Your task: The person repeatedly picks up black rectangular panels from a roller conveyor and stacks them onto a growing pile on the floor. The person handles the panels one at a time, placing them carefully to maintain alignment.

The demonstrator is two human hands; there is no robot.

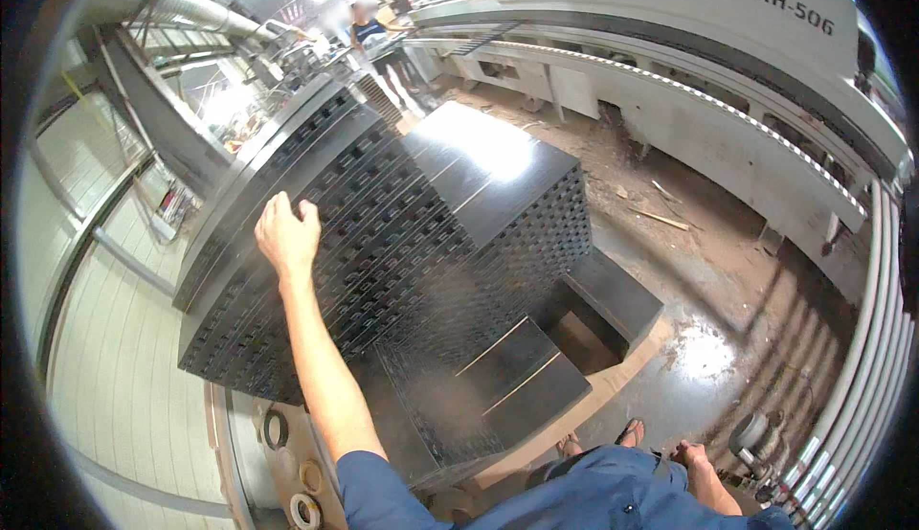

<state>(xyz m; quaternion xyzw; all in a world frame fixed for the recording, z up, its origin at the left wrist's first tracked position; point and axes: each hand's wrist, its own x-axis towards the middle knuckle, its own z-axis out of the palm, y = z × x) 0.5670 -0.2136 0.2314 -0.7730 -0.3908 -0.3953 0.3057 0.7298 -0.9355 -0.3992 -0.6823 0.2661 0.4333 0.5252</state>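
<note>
The left hand [289, 236] is held with bent fingers over the tall stack of dark boards [392, 233], left of centre; whether contact is made, or its grip is closed on anything, cannot be told. A lower stack [517, 168] is set just beside it. The right hand [689, 453] is held low by the blue shirt [593, 492], its grip unclear.

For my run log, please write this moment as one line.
left hand: curled, over tall black stack of slotted panels, contact unclear; right hand: low, beside blue shirt; nearby: shorter black glossy-topped stack
</note>
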